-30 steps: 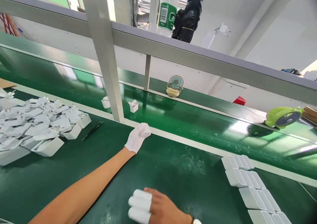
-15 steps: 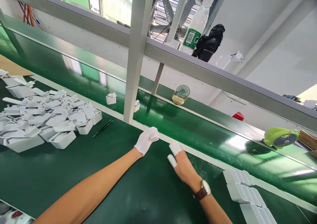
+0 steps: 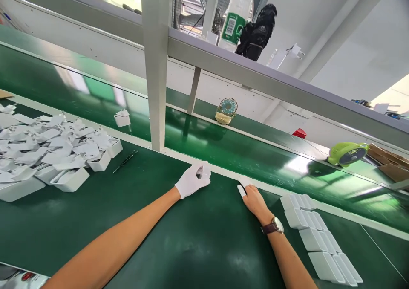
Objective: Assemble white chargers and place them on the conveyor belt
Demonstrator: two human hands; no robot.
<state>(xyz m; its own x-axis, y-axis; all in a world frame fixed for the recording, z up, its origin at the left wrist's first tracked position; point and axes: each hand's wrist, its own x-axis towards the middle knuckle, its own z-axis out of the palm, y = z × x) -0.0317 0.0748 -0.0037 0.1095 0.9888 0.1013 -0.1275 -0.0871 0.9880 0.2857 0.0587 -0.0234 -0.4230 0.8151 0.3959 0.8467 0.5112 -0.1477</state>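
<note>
My left hand (image 3: 191,181), in a white glove, curls its fingers and thumb around a small white plastic housing (image 3: 205,170) above the green work surface. Glove and housing are much the same white, so the housing's outline is partly lost. To the right, my right hand (image 3: 254,199) is empty as far as I can see, its thumb and forefinger apart and covered by white finger cots. Its other fingers are partly hidden. White housings (image 3: 326,265) stand in neat rows right of that hand. Dark tweezers (image 3: 125,161) lie left of my left hand.
White housings with flat parts (image 3: 70,152) are heaped at the left. An upright post (image 3: 155,76) rises beyond my hands, before a green conveyor belt (image 3: 204,142) carrying another white piece (image 3: 122,117). A small fan (image 3: 227,110) and a lime-green fan (image 3: 348,153) stand behind.
My right hand has moved right, away from my left hand, towards the rows of housings. My left hand has turned, showing more of the housing. The view has shifted to the right.
</note>
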